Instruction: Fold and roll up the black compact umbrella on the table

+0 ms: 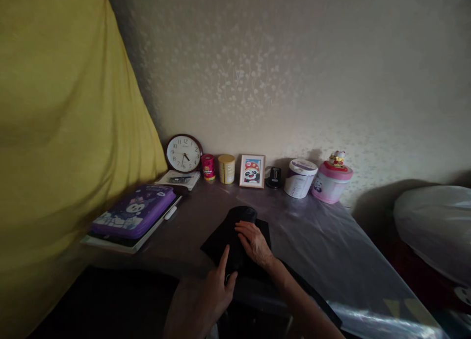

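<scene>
A piece of black cloth (228, 231) lies bunched on the table in front of me, its top edge rounded and its corners spread to both sides. My right hand (255, 245) rests flat over its right half, fingers stretched out. At the near left edge, my left hand (220, 285) touches the cloth with its index finger pointing forward and its thumb apart; its other fingers are mostly hidden. A small pale ring-shaped mark shows by the left thumb. More black material (316, 297) runs beyond my right forearm toward the lower right. Dim light hides the folds.
A purple Kuromi case (136, 211) lies on books at left. Along the wall stand a clock (184, 153), a red can (208, 168), a yellow-lidded can (226, 169), a panda picture (252, 171), a black object (274, 177) and two tubs (300, 179). Yellow curtain (73, 108) hangs left.
</scene>
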Demonstrator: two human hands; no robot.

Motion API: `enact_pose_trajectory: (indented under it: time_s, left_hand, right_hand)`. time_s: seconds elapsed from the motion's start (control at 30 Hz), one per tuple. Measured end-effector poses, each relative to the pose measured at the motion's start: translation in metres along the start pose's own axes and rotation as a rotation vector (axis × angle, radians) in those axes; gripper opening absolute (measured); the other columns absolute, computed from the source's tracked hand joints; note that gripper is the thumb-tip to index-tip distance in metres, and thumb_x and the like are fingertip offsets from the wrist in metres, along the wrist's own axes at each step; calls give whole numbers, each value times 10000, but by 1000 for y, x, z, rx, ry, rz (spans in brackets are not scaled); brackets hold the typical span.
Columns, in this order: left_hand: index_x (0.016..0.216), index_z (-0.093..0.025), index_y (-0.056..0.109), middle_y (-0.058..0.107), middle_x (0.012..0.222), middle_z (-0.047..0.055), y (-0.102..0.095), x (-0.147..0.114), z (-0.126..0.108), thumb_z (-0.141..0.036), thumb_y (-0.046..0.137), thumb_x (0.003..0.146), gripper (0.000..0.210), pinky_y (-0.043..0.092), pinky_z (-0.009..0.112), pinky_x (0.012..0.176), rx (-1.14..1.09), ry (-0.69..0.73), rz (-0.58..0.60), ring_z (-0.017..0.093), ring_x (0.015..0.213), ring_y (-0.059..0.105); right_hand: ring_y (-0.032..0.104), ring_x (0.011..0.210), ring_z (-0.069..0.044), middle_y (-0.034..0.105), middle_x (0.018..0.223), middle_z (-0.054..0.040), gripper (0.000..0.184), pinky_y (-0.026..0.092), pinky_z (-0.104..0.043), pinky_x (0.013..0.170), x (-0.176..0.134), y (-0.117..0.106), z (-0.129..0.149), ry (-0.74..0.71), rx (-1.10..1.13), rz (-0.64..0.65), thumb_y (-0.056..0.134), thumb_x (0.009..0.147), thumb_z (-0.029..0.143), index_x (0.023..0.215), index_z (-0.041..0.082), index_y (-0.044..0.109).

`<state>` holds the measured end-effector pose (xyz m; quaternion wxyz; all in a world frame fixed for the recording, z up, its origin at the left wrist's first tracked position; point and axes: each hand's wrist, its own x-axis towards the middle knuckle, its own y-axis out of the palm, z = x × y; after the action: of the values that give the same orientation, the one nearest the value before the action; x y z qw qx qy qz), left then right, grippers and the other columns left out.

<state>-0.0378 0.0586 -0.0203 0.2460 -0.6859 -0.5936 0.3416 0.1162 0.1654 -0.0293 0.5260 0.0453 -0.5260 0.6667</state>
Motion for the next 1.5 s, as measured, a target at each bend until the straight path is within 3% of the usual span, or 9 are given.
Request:
enact_pose_trajectory:
  time_s: [0.23,0.3,0.5,0.67,0.83,1.03,1.3,1.4,1.5]
  left_hand:
    - [1466,-191,114,692,1065,76,1,-1,0,-305,386,916,625,433,215,791,25,-1,-8,162,921,657]
    - [1466,-195,114,698,1051,68,-1,-2,-3,-306,383,918,621,431,211,782,47,-22,2,162,918,658]
    - [1463,-166,139,693,1067,79,-5,-3,-7,-274,382,914,610,428,203,792,-20,-37,7,165,959,646]
    - [1464,-180,133,688,1078,77,-4,-3,-4,-290,383,915,613,429,213,811,-46,-43,24,166,975,642]
    - [1464,-177,133,649,1165,115,-3,-2,-1,-309,375,913,617,434,250,844,-116,-14,4,184,1003,636]
    - [1461,-170,154,545,1317,121,-4,-2,-2,-279,374,903,610,409,267,920,-128,-13,3,189,1127,575]
    - [1460,-184,160,507,1360,89,-8,-4,-6,-276,359,914,588,407,233,920,-80,-22,-3,170,1180,535]
    - [1460,-183,156,568,1294,104,-9,-5,-8,-275,361,915,590,429,237,872,-68,-42,4,176,1100,591]
    - [1466,-188,123,674,1114,103,-10,-7,-11,-291,331,918,595,470,245,733,-103,-89,37,165,796,682]
  right_hand:
    - [543,1159,-237,625,1203,-125,287,422,-431,984,28,-1,-56,190,-249,-36,441,895,165,1113,154,627]
    - [568,1119,-233,630,1187,-128,285,433,-422,971,28,-4,-55,247,-276,-83,440,898,179,1115,159,624]
    - [546,1135,-197,657,1150,-82,271,403,-373,1002,14,2,-29,75,-125,6,440,900,178,1075,173,646]
    - [547,1130,-214,644,1171,-89,277,374,-384,1020,13,-15,-49,492,-27,-109,504,808,141,1027,183,668]
    - [630,945,-238,701,953,-104,259,463,-377,877,-8,-48,-75,741,15,-176,475,783,181,923,167,693]
    - [635,668,-185,659,664,-40,248,505,-272,582,-27,-50,-67,899,247,-145,510,766,305,845,157,694]
    - [566,551,-124,579,633,-1,345,458,-225,486,-18,-40,-48,959,428,-107,449,809,393,937,139,645]
    - [537,517,-122,542,578,17,341,415,-213,450,-14,-36,-46,969,357,-94,448,812,423,843,149,648]
    - [548,574,-136,560,589,4,278,402,-216,490,-12,-31,-48,959,231,-102,512,787,400,709,159,627]
